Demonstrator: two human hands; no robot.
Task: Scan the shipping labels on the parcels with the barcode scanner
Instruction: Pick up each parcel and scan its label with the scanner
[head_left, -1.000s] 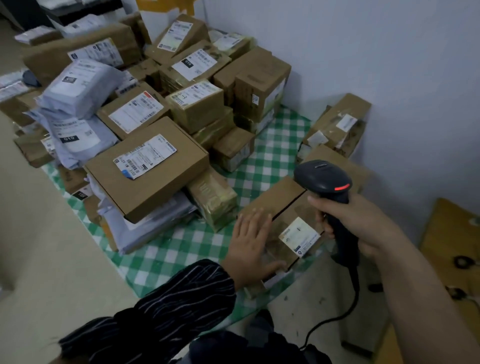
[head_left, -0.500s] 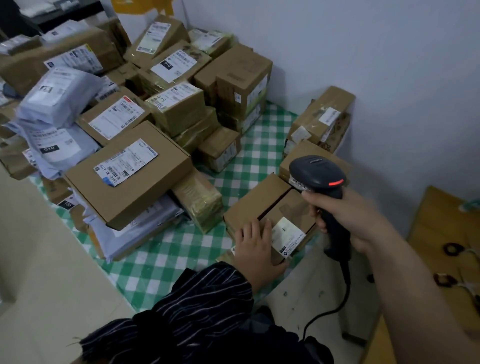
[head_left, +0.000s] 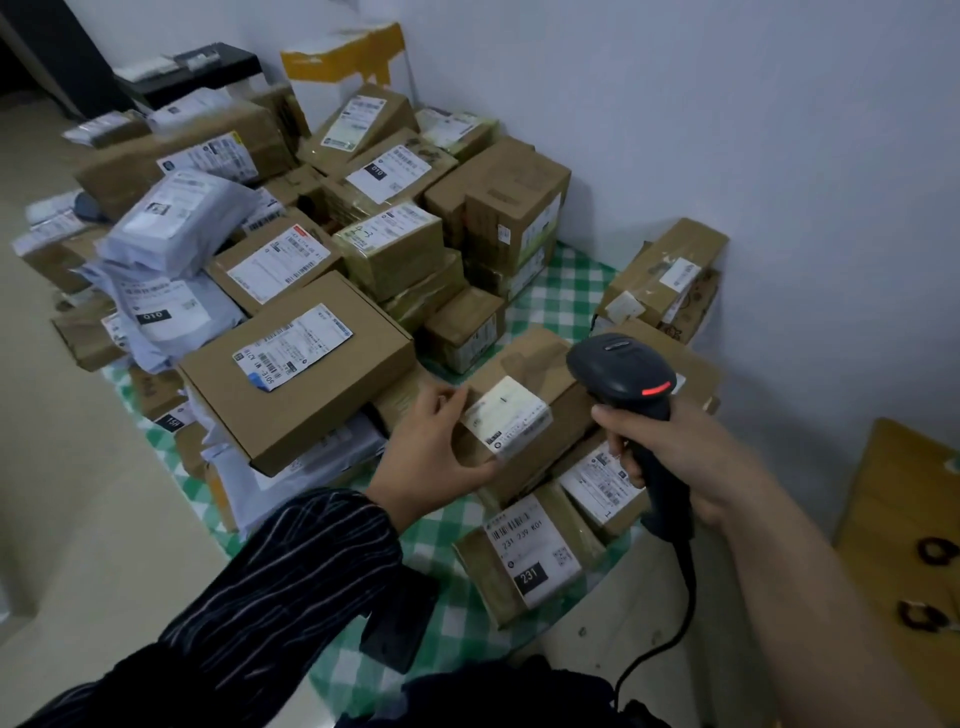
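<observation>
Handily, a box (head_left: 527, 358) is gripped by the left hand (head_left: 426, 447) so its label (head_left: 506, 415) faces the scanner (head_left: 618, 371) gripped by the right hand (head_left: 691, 457).

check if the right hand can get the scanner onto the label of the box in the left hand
Probably yes: the right hand holds the scanner close beside the label with nothing between, and the left hand holds the box.

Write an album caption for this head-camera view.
The left hand holds a small brown parcel label-up while the right hand holds a black barcode scanner beside it.
</observation>
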